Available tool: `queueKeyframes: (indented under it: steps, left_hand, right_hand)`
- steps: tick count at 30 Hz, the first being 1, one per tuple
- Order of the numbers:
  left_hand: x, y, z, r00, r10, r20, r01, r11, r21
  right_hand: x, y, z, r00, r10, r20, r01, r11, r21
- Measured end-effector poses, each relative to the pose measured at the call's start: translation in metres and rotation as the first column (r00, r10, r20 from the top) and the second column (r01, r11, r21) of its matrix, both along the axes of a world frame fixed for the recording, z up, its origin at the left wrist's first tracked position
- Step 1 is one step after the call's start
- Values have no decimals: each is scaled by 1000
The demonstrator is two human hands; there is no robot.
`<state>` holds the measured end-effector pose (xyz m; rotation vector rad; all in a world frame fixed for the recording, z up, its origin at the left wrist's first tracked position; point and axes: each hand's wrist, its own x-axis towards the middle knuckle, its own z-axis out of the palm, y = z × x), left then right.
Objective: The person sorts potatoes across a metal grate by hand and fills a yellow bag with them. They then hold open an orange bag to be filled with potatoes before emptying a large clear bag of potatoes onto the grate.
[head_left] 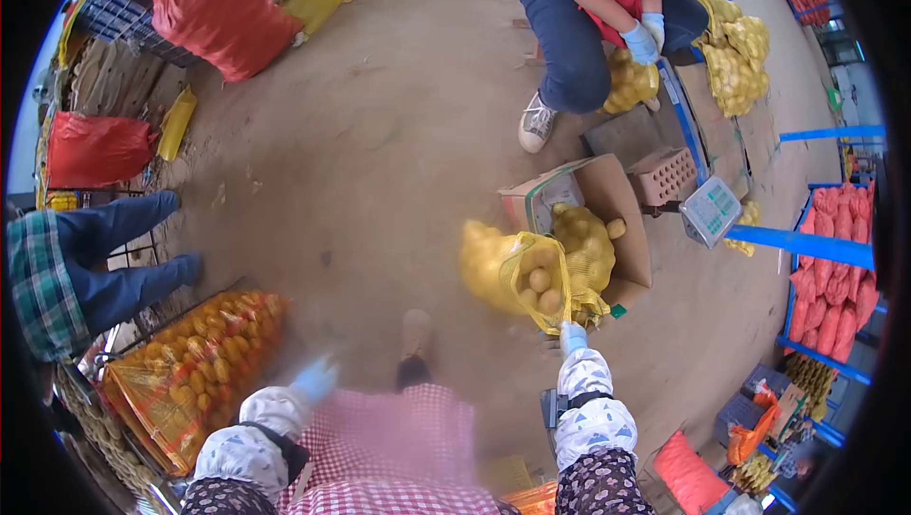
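Observation:
My right hand (572,337), in a light blue glove, grips the rim of a yellow mesh bag (489,263). The bag leans to the left with its mouth open, and round potatoes (539,280) show inside. Just behind it, another filled yellow mesh bag (586,244) stands in an open cardboard box (623,192), with a loose potato (616,228) beside it. My left hand (315,380), also gloved, is over the left side of my checked apron (380,430). Motion smears its fingers. Nearest to it is a large orange mesh sack of potatoes (204,363).
A person in blue gloves (641,40) sits at the back by filled yellow bags (735,64). A scale display (712,211) and a perforated brick (664,176) stand right of the box. Another person (57,268) stands at left. Red sacks (223,12) lie at back left.

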<state>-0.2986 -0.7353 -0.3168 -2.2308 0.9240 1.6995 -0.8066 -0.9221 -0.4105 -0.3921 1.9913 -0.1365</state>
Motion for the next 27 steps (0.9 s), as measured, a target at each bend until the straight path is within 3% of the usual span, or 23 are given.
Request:
queueKeyframes:
  steps: [2, 5, 8, 9, 10, 11, 12, 15, 19, 21, 23, 26, 27]
  left_hand:
    - [28, 53, -5, 992, 120, 26, -121, 992, 23]
    - [52, 160, -71, 956, 290, 38, -287, 955, -76]
    - [51, 218, -106, 946, 324, -21, -319, 914, -252]
    - [44, 225, -108, 944, 318, -88, -329, 889, -318]
    - [35, 223, -91, 933, 347, -90, -358, 887, -290]
    - [24, 215, -67, 922, 377, -90, -387, 884, -264]
    - [16, 170, -16, 897, 441, -30, -441, 886, -140]
    - [17, 149, 35, 895, 445, -40, -446, 881, -157]
    - [56, 202, 33, 926, 374, 52, -322, 854, -410]
    - [88, 259, -4, 878, 476, 49, -416, 810, -414]
    - [56, 288, -40, 821, 565, -86, -551, 742, -382]
    - [87, 330, 83, 647, 757, -91, -742, 598, -302]
    - [92, 357, 87, 651, 756, -72, -730, 597, -331]
  right_hand:
    - [6, 4, 0, 999, -42, 28, 43, 998, -41]
    - [2, 11, -20, 989, -114, 90, 122, 988, -93]
    - [54, 0, 39, 965, -262, 16, 262, 956, -132]
    - [14, 12, -17, 977, -131, -170, 90, 969, -230]
    - [-27, 26, -73, 922, -18, -387, -93, 959, -266]
    - [-32, 27, -74, 872, 7, -490, -165, 945, -281]
    - [-36, 30, -60, 855, -2, -518, -190, 930, -316]
    - [-25, 24, -39, 924, 22, -381, -213, 859, -466]
    - [143, 20, 28, 814, 411, -410, -580, 580, -572]
    - [237, 47, 74, 712, 595, -372, -673, 428, -603]
    - [308, 77, 116, 566, 752, -337, -738, 280, -614]
    - [394, 131, 166, 319, 907, -276, -792, 95, -603]
    - [421, 156, 185, 239, 936, -258, -805, 43, -592]
